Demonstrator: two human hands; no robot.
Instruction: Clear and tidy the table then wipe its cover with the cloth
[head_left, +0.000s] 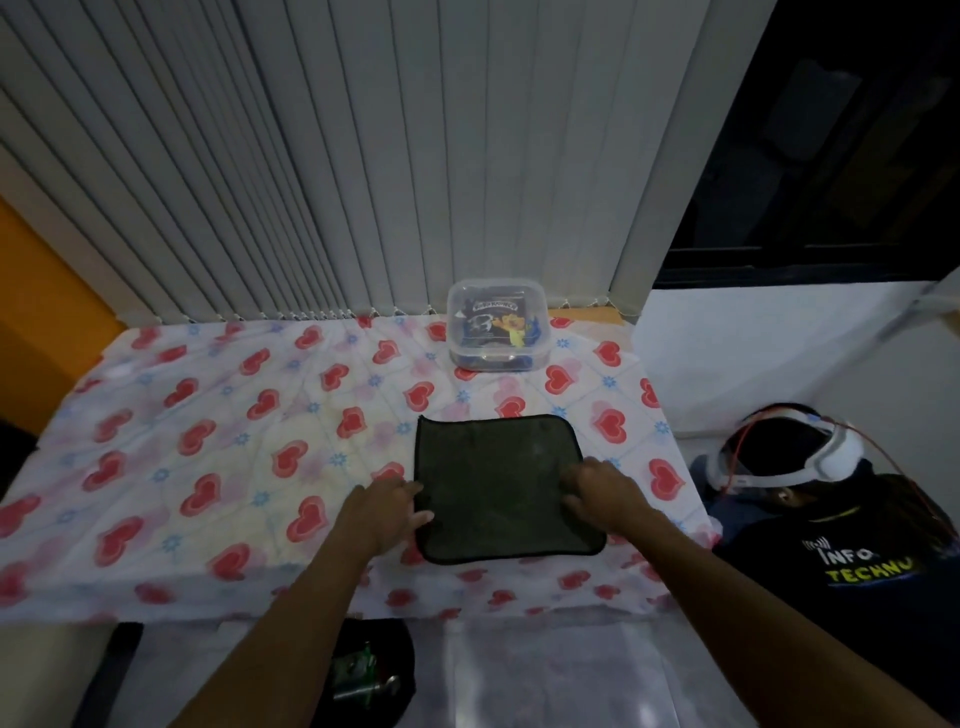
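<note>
Dark cloth (498, 493) on table (234, 441); left hand (387, 512) and right hand (605, 493) touch its sides, grip blurred; clear box (493, 362) holds packets (501, 322).

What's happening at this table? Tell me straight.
A person has both hands on a dark cloth lying flat on the heart-print table cover: the left hand at its left edge, the right hand on its right side. Whether they grip or just press is blurred. A lidded clear box sits at the far edge by the blinds. Another person sits to the right.
</note>
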